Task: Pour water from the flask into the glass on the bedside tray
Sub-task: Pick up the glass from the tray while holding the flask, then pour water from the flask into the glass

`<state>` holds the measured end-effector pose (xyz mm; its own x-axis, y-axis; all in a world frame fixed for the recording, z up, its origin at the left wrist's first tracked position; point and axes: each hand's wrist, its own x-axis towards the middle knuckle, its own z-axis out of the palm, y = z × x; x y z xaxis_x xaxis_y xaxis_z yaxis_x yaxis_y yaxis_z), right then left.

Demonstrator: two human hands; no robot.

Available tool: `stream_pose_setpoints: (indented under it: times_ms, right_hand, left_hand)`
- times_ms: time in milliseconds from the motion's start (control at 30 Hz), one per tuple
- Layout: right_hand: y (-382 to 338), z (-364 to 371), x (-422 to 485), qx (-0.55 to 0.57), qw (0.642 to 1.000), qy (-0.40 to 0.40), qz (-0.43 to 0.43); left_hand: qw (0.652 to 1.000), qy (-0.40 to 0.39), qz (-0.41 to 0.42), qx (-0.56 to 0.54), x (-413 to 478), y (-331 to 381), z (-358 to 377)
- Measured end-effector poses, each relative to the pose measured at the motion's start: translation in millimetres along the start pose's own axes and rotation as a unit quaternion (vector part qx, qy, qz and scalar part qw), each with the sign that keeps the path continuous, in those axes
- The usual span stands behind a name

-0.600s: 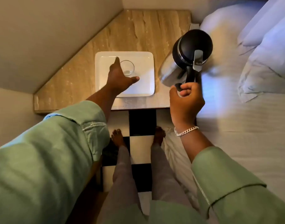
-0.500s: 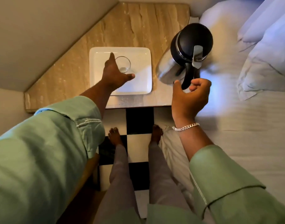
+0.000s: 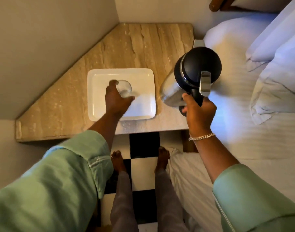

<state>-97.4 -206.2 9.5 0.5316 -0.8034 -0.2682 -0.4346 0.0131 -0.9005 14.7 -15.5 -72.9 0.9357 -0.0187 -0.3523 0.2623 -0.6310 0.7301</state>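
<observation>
**Operator:** Status?

**Technician:** The left hand (image 3: 115, 99) grasps the glass (image 3: 125, 87), which stands near the centre of the tray (image 3: 143, 81). The right hand (image 3: 199, 114) is clenched round the handle of the flask (image 3: 193, 74), held right of the tray.

**Operator:** Procedure?

**Technician:** Steady the glass. Bring the spout over its rim, then tilt slowly. A fast tilt would likely splash.
</observation>
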Motion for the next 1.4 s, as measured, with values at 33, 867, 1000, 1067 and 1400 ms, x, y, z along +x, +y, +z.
stream_pose_setpoints:
  times_ms: [33, 867, 1000, 1067, 1400]
  right_hand:
    - [2, 0, 4, 0.005, 1.0, -0.004, 0.001]
    - [-82, -42, 17, -0.049, 0.99, -0.049, -0.123]
    - [-157, -65, 12, -0.049, 0.975, -0.102, -0.19]
    - [-194, -77, 14, -0.074, 0.962, -0.12, -0.232]
    - [-376, -113, -2, -0.191, 0.879, -0.217, -0.38]
  left_hand:
    - [1.0, 0.007, 0.011, -0.005, 0, -1, 1]
    - [0.984, -0.005, 0.176, -0.023, -8, 140, -128]
    - [0.977, -0.019, 0.208, -0.03, -26, 192, -164]
    - [0.977, -0.029, 0.209, -0.04, -33, 212, -177]
    - [0.96, -0.042, 0.276, -0.036, -59, 301, -249]
